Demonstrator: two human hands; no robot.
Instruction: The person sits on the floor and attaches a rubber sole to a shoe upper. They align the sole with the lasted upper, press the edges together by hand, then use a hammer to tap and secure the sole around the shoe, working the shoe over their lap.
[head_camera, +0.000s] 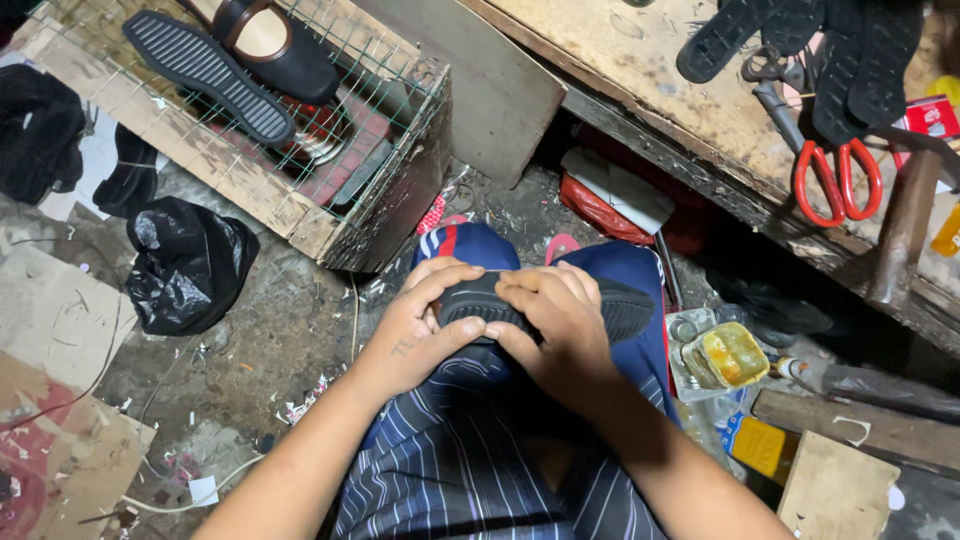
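Observation:
A black shoe with a ribbed sole (622, 308) lies sole-up across my knee, which is covered in blue trousers. My left hand (415, 325) grips its left end, the thumb pressed along the sole's edge. Over the middle of the shoe my right hand (560, 325) presses down with its fingers spread, hiding most of it. Only the right end of the sole sticks out past my fingers.
A wire-mesh crate (385, 175) at upper left carries a black sole (205, 72) and a black flat shoe (275, 45). The wooden bench (650, 80) at upper right holds red-handled scissors (835, 175) and more black soles (800, 40). A black bag (185, 262) lies left; an open glue tin (730, 355) sits right.

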